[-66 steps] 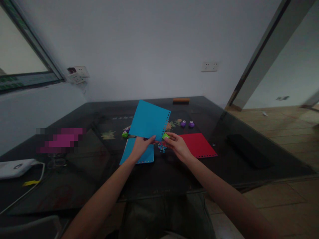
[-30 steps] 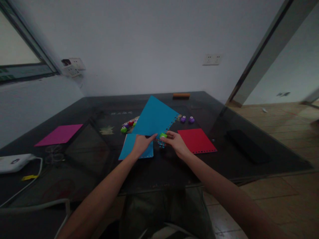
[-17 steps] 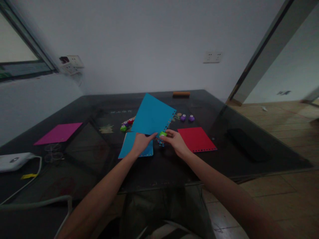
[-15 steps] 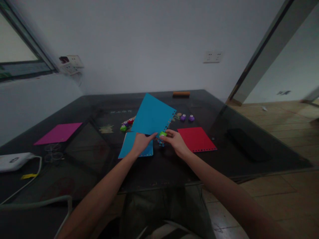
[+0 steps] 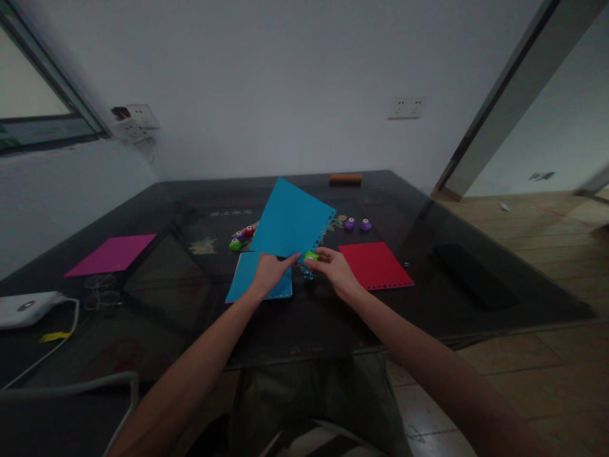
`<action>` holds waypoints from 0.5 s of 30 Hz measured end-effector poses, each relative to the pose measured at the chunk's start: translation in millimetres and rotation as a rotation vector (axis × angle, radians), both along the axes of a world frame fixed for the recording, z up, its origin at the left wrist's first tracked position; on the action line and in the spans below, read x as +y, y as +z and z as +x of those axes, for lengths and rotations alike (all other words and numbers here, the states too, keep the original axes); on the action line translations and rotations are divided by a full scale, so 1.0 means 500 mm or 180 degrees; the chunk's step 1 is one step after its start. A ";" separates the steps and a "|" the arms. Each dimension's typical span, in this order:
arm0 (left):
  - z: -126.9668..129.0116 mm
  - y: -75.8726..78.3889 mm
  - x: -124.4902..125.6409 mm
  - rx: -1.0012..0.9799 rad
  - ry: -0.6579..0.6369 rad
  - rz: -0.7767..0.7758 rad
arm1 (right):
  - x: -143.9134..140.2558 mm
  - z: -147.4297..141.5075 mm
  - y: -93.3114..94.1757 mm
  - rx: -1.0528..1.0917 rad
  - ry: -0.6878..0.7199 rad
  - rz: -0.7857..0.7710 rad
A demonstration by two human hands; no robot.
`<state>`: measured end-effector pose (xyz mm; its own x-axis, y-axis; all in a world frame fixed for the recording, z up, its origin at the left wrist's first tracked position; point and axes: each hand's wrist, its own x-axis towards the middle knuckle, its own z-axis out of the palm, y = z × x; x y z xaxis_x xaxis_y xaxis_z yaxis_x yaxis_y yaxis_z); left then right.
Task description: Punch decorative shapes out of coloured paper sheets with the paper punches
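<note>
My left hand (image 5: 272, 271) pinches the lower edge of a blue sheet of paper (image 5: 291, 219), which is tilted up with a row of small holes along its right edge. In my right hand (image 5: 335, 266), between thumb and fingers, is a small green paper punch (image 5: 311, 256) at the sheet's lower right corner. Small blue paper bits (image 5: 307, 273) lie just below it on the table. Under my left hand rests a blue stack of paper (image 5: 245, 276). To the right lies a red sheet (image 5: 375, 265) with holes along its near edge.
Two purple punches (image 5: 365, 225) stand behind the red sheet. Several colored ones, including a green punch (image 5: 235, 244), sit left of the raised paper. A magenta sheet (image 5: 114, 252), a white device (image 5: 28, 309) with a cable, a dark flat object (image 5: 469, 274) and a brown roll (image 5: 346, 179) are on the dark table.
</note>
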<state>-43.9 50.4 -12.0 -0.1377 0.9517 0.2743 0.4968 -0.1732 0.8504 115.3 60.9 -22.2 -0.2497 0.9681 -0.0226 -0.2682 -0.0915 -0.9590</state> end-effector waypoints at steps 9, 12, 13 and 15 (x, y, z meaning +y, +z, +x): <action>-0.002 -0.004 0.000 0.0151 -0.0068 -0.0023 | 0.000 0.001 0.000 -0.0040 0.0086 0.0083; -0.002 -0.003 0.000 0.0141 -0.0060 -0.0074 | 0.001 0.001 -0.002 -0.0051 0.0072 0.0065; -0.001 -0.003 0.000 0.0129 -0.0056 -0.0076 | 0.002 0.000 -0.003 -0.0050 0.0068 0.0059; 0.000 -0.002 0.000 0.0108 -0.0045 -0.0059 | 0.003 0.000 -0.004 -0.0040 0.0063 0.0061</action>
<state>-44.0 50.2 -12.8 -0.1149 0.9585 0.2608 0.5231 -0.1648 0.8362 115.4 62.2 -24.2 -0.2684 0.9633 -0.0074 -0.2546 -0.0783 -0.9639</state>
